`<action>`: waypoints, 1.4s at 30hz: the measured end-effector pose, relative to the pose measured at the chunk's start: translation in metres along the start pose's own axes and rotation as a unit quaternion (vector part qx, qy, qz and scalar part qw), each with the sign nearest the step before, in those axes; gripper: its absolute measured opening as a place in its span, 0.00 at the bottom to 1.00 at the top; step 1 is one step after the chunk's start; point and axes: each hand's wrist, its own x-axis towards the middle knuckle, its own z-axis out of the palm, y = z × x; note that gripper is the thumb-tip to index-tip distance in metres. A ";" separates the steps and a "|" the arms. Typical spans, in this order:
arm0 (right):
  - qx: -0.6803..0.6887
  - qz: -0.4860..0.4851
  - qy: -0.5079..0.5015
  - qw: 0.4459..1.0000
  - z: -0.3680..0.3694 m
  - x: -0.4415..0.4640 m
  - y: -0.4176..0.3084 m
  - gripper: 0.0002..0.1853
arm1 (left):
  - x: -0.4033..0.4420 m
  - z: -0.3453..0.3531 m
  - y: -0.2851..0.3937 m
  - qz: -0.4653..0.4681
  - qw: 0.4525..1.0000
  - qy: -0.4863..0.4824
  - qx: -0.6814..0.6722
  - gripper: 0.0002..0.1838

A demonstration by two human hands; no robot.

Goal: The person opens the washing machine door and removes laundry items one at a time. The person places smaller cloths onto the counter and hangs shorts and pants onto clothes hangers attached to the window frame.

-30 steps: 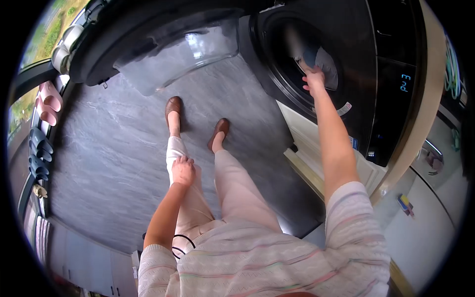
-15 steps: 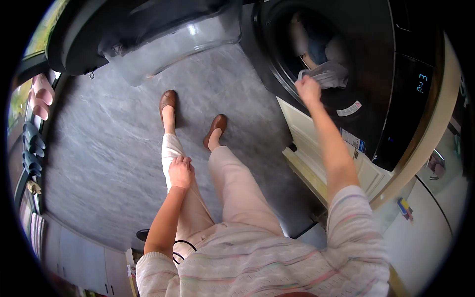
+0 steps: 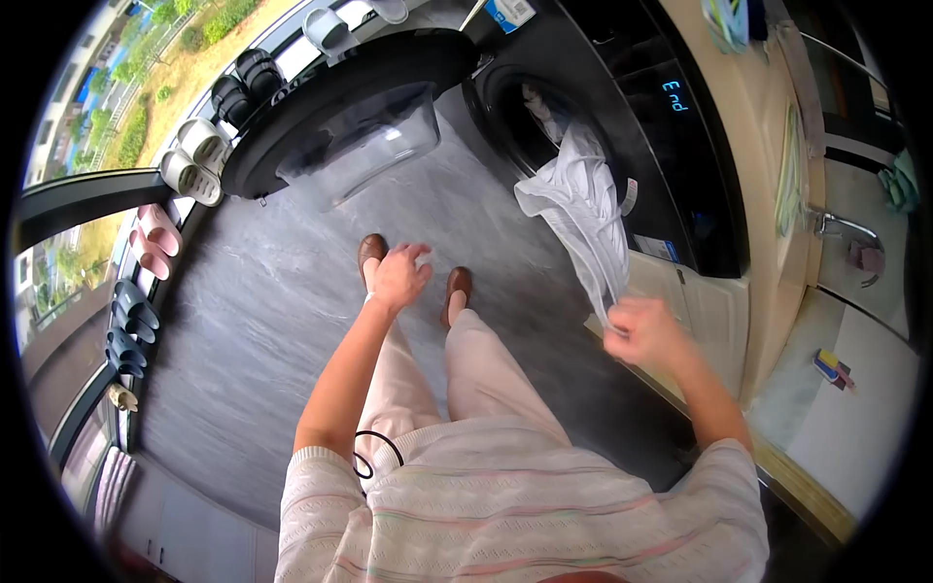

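My right hand (image 3: 649, 335) is closed on one end of a white garment (image 3: 583, 199). The cloth stretches from the round opening of the black front-loading washing machine (image 3: 671, 180) down to my fingers; its exact kind is not clear. More laundry (image 3: 541, 109) shows inside the dark drum opening. My left hand (image 3: 400, 278) hovers above my legs and shoes, its fingers apart and holding nothing. Left of the opening, the machine's round door (image 3: 369, 155) with its clear bowl stands swung wide. "End" glows on the display panel (image 3: 673, 97).
Along the window at left stand several pairs of slippers, among them pink ones (image 3: 154, 240) and dark blue ones (image 3: 134, 311). A sink tap (image 3: 850, 225) and a counter (image 3: 865, 408) with a small colourful packet (image 3: 831, 367) are at right. Grey flooring (image 3: 243, 369) lies below.
My right hand has drawn the white garment out of the drum toward my body. My left hand has lifted off my knee and moved forward. The view has shifted, showing more of the window.
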 end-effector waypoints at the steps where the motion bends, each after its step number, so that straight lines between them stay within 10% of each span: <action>1: 0.022 -0.027 -0.020 0.999 -0.016 -0.010 -0.021 0.14 | 0.007 -0.017 0.035 0.067 0.997 0.029 -0.013 0.23; 3: 0.045 -0.077 -0.033 0.995 -0.039 -0.034 -0.043 0.18 | 0.014 -0.031 0.096 0.198 0.979 0.037 -0.012 0.29; 7: 0.048 -0.132 0.015 0.990 -0.058 -0.080 -0.039 0.24 | 0.009 -0.018 0.145 0.179 0.975 0.061 0.115 0.32; 10: 0.115 -0.077 0.111 0.984 -0.050 -0.122 -0.011 0.23 | -0.009 -0.024 0.150 0.054 0.961 -0.226 0.149 0.30; 15: 0.170 0.077 0.215 0.959 -0.003 -0.182 0.030 0.19 | -0.088 -0.018 0.135 0.044 0.920 -0.376 0.101 0.40; 18: 0.168 0.124 0.233 0.950 0.023 -0.210 0.014 0.17 | -0.114 -0.021 0.123 -0.130 0.891 -0.433 -0.044 0.39; 22: 0.234 0.161 0.172 0.943 0.069 -0.241 -0.027 0.10 | -0.140 -0.005 0.070 -0.039 0.864 -0.500 0.046 0.23; 23: 0.248 0.168 0.154 0.941 0.085 -0.247 -0.039 0.09 | -0.157 0.001 0.084 0.046 0.832 -0.463 0.302 0.14; 26: 0.294 0.174 0.108 0.934 0.125 -0.260 -0.081 0.11 | -0.203 0.022 0.033 0.115 0.827 -0.337 0.435 0.13; 31: 0.216 0.201 0.037 0.955 0.156 -0.273 -0.138 0.22 | -0.237 -0.010 0.008 0.055 0.846 -0.176 0.499 0.14; 38: -0.017 0.334 0.182 0.925 0.206 -0.338 -0.121 0.09 | -0.278 -0.055 0.105 0.207 0.784 0.002 0.585 0.10; 42: 0.441 0.478 0.229 0.724 0.225 -0.385 -0.124 0.10 | -0.305 -0.043 0.128 0.159 0.857 -0.004 0.490 0.12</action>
